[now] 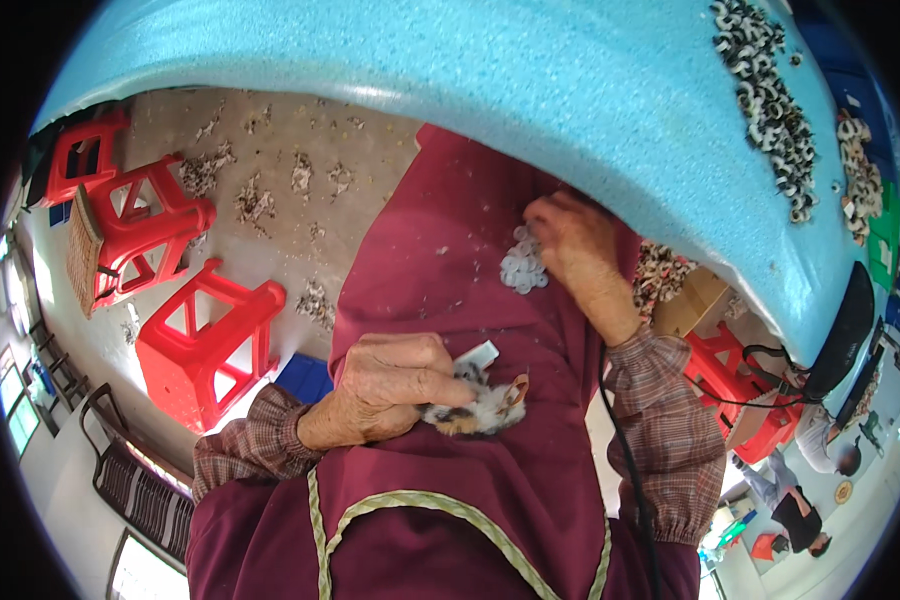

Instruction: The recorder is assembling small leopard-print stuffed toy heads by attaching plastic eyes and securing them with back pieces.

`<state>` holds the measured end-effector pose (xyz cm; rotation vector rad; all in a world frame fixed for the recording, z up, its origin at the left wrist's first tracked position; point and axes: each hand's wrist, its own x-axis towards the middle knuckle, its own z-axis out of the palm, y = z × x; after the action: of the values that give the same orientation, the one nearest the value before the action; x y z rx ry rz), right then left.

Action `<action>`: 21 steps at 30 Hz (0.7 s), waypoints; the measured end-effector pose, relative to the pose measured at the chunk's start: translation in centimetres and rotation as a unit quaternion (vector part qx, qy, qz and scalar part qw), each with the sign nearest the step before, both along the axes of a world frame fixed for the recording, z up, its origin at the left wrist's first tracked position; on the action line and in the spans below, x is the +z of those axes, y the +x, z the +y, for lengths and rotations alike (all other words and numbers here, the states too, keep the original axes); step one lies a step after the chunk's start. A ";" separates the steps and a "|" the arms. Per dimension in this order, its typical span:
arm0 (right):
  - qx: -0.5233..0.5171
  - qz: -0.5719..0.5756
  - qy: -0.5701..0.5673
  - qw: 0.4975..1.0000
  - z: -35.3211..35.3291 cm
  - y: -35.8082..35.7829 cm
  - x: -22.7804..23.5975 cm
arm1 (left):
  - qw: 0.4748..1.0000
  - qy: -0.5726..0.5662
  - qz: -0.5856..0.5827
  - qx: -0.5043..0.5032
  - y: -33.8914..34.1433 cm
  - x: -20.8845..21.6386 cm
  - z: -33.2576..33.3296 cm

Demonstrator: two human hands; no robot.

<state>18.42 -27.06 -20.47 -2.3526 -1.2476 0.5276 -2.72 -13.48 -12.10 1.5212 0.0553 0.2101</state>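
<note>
My left hand [395, 385] is closed around a small furry plush piece [485, 408] in grey, white and orange, held over my lap. A white tag [478, 356] sticks up beside it, and a tan loop-like part shows at its right end. On the maroon apron [420, 270] lies a small heap of translucent plastic discs [522, 262]. Right beside that heap is my right hand [575, 240], its fingers curled and drawn together. Whatever is between those fingertips is too small or hidden to make out.
A table with a shiny light blue cover [420, 50] spans the far side, bearing a pile of black-and-white curved pieces [770, 110]. Red plastic stools [210, 345] stand at left. Scraps [255, 200] litter the floor. A dark cable [625, 440] runs beside my right arm. Other people [795, 510] are at far right.
</note>
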 end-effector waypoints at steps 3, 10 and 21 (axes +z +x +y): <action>-0.080 0.146 0.151 0.974 0.4 -1.2 3.0 | 0.994 0.087 -0.062 -0.016 0.4 0.1 0.1; -0.085 0.571 0.092 0.811 -0.2 -7.0 10.1 | 0.980 0.165 -0.113 0.022 0.5 0.4 -0.3; -0.132 0.642 0.116 0.746 -2.2 -8.4 10.0 | 0.988 0.142 -0.051 0.039 -0.1 1.0 -0.4</action>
<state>9.98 -29.29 -10.46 -1.2780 -0.2567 1.4208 -2.83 -13.86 -11.06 1.7917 0.0027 0.3715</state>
